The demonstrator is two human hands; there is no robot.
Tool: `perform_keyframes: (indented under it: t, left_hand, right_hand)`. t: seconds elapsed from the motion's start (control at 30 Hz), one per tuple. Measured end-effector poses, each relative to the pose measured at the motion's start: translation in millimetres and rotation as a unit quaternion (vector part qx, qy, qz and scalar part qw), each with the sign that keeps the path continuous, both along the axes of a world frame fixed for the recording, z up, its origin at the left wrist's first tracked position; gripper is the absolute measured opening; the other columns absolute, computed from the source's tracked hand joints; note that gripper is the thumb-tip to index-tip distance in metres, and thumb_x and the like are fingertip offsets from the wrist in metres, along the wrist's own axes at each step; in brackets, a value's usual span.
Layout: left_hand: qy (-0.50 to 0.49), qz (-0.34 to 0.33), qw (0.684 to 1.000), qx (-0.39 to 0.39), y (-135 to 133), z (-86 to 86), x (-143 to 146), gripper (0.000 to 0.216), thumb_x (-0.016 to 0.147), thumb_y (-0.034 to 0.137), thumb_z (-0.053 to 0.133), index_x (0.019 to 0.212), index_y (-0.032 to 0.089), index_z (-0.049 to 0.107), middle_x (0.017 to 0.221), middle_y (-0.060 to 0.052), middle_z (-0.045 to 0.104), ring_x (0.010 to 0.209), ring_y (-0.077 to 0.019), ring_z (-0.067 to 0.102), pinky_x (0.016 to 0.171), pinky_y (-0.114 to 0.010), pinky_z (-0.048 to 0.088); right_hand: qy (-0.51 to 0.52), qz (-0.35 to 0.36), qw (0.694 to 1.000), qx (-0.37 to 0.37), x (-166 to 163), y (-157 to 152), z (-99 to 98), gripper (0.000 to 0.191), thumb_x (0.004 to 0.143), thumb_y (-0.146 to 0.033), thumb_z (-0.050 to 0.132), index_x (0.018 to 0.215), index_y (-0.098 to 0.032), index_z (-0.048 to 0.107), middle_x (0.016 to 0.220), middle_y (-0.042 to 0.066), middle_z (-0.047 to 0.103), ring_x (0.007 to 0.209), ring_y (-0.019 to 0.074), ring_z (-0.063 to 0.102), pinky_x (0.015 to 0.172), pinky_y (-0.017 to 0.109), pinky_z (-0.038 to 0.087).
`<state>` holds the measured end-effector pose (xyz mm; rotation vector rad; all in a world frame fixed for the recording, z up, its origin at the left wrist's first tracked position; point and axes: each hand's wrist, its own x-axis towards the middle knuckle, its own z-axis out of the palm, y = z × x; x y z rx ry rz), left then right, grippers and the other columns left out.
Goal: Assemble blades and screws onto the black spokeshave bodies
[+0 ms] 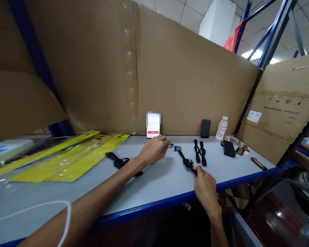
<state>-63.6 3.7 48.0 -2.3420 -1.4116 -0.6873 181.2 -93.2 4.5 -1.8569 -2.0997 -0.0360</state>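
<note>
A black spokeshave [187, 163] is held at its near handle by my right hand [205, 185], fingers wrapped round it. Its far handle reaches a small flat metal blade [178, 148] lying on the table. My left hand [155, 149] is closed in a pinch at a second small metal blade [171, 145], just in front of the phone; its fingertips are partly hidden. Under my left forearm lies another black spokeshave [117, 160], partly covered by the arm. To the right, two more black spokeshaves [200, 152] lie side by side.
A lit phone [153, 125] leans on the cardboard wall [185, 75]. Yellow blister packs [67, 164] spread over the left side. Further right are a dark phone [205, 128], a bottle [221, 128], a black case [229, 149] and a cardboard box [280, 106]. A white cable [68, 216] crosses my left arm.
</note>
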Motion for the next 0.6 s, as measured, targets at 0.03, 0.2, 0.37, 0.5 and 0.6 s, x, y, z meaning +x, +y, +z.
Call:
perform_keyframes:
  t: [0.03,0.2,0.37,0.5,0.6]
  left_hand:
    - [0.000,0.000,1.000,0.000,0,-0.5,0,0.027,0.091,0.013,0.046,0.091,0.019,0.072,0.092,-0.010,0.067,0.091,-0.0239,0.060,0.075,-0.034,0.050]
    - [0.016,-0.002,1.000,-0.006,-2,-1.2,4,0.028,0.088,0.009,0.047,0.093,0.018,0.073,0.092,-0.010,0.067,0.092,-0.0243,0.061,0.075,-0.033,0.050]
    - [0.019,-0.007,1.000,-0.004,-2,-2.9,2,0.029,0.088,0.009,0.046,0.095,0.018,0.073,0.092,-0.010,0.067,0.092,-0.0249,0.062,0.075,-0.034,0.051]
    - [0.000,-0.008,1.000,0.011,1,-3.9,-1,0.027,0.089,0.012,0.047,0.090,0.019,0.073,0.092,-0.010,0.068,0.089,-0.0239,0.061,0.076,-0.034,0.051]
    - [0.005,0.013,1.000,0.012,-1,-0.4,1,0.027,0.090,0.012,0.046,0.091,0.019,0.073,0.093,-0.010,0.069,0.091,-0.0241,0.063,0.077,-0.034,0.052]
  right_hand:
    - [-0.005,0.005,1.000,-0.007,1,0,0.4,0.024,0.102,-0.015,0.037,0.115,-0.019,0.058,0.095,0.008,0.075,0.090,0.0210,0.072,0.071,0.028,0.042]
    - [-0.014,0.018,1.000,-0.020,3,2,2.9,0.022,0.106,-0.029,0.038,0.107,-0.020,0.059,0.087,0.007,0.075,0.082,0.0214,0.073,0.065,0.026,0.037]
    - [0.074,0.037,0.997,0.005,11,3,1.4,0.022,0.105,-0.028,0.039,0.100,-0.023,0.060,0.079,0.002,0.072,0.076,0.0185,0.070,0.064,0.024,0.035]
    - [0.127,-0.023,0.990,0.058,35,1,0.9,0.028,0.106,-0.033,0.033,0.103,-0.022,0.059,0.079,0.003,0.071,0.073,0.0189,0.067,0.063,0.025,0.035]
    - [0.060,-0.105,0.990,0.068,59,-1,2.6,0.031,0.106,-0.033,0.029,0.102,-0.022,0.058,0.076,0.005,0.069,0.073,0.0202,0.066,0.061,0.026,0.031]
